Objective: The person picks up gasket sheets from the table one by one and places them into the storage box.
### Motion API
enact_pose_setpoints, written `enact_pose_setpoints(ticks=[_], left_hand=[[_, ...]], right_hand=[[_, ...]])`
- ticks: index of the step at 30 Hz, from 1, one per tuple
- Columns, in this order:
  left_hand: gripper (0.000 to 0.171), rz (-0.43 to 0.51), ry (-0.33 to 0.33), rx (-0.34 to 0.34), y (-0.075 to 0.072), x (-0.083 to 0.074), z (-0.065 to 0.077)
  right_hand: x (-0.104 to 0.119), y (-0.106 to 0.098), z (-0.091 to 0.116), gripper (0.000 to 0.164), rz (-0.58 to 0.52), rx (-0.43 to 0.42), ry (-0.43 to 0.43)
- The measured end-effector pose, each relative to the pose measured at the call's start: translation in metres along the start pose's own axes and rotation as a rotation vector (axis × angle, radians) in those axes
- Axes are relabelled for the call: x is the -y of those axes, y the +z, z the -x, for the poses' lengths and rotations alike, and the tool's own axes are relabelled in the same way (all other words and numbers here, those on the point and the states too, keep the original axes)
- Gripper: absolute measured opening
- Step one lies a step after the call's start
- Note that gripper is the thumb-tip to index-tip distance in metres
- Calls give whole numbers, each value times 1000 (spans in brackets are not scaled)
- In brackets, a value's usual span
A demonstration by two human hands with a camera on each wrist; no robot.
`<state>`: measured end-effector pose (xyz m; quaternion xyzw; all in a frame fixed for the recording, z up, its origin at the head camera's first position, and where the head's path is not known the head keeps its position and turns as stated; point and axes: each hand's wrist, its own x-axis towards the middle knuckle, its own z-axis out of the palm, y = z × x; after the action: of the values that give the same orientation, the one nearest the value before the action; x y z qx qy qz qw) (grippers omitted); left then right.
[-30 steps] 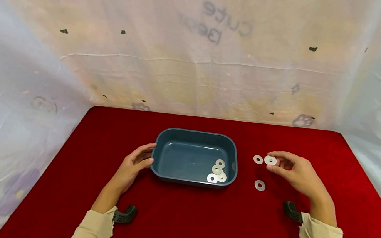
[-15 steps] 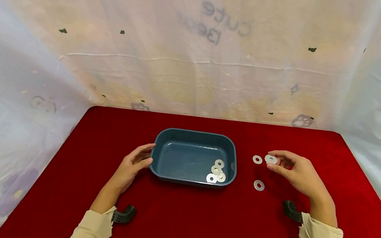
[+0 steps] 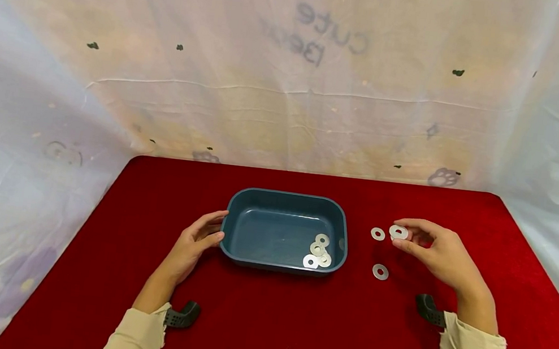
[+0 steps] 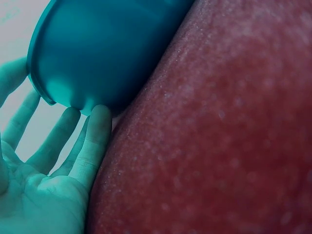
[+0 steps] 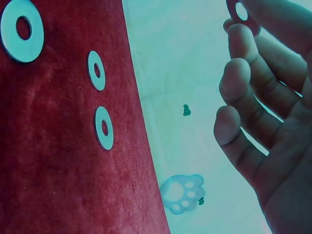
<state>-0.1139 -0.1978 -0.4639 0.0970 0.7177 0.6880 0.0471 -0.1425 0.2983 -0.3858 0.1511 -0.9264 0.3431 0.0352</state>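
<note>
My right hand [image 3: 437, 253] pinches a flat metal washer [image 3: 398, 232] between thumb and fingertips, raised over the cloth. In the right wrist view, the pinched washer [image 5: 241, 11] shows at the top edge, partly covered by fingers. Below it on the cloth lie three more: a near washer [image 5: 22, 31], a middle washer [image 5: 96, 70] and a far washer [image 5: 104, 127]. From the head, one of these is mostly hidden beneath the held washer. My left hand [image 3: 192, 245] touches the left end of a blue rectangular tray [image 3: 282, 268] with extended fingers. Several washers [image 3: 317, 249] lie in the tray's near right corner.
A red cloth [image 3: 264, 321] covers the table. Behind it hangs a pale printed curtain [image 3: 284, 129], with more curtain [image 3: 554, 186] at the sides. A dark wrist mount [image 3: 184, 315] sticks out at the left cuff, another mount [image 3: 429, 309] at the right.
My right hand has lifted slightly with the pinched washer, which now stands a little apart from the washer below it. The left hand and tray stay put.
</note>
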Motion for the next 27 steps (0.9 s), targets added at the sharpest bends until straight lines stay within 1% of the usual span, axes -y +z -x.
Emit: enact_pose_setpoints(ticks=[3, 8, 14, 19, 27], left_hand=[[51, 2, -2, 0, 0, 0, 0], [51, 0, -6, -4, 0, -1, 0], [51, -3, -7, -5, 0, -1, 1], [50, -6, -1, -5, 0, -1, 0], [50, -2, 8, -2, 0, 1, 0]], right_hand=[[2, 0, 0, 33, -5, 0, -2], [6, 2, -1, 33, -14, 9, -31], [9, 6, -3, 32, -3, 23, -50], [13, 10, -5, 32, 6, 34, -66], [19, 13, -7, 32, -16, 51, -77]])
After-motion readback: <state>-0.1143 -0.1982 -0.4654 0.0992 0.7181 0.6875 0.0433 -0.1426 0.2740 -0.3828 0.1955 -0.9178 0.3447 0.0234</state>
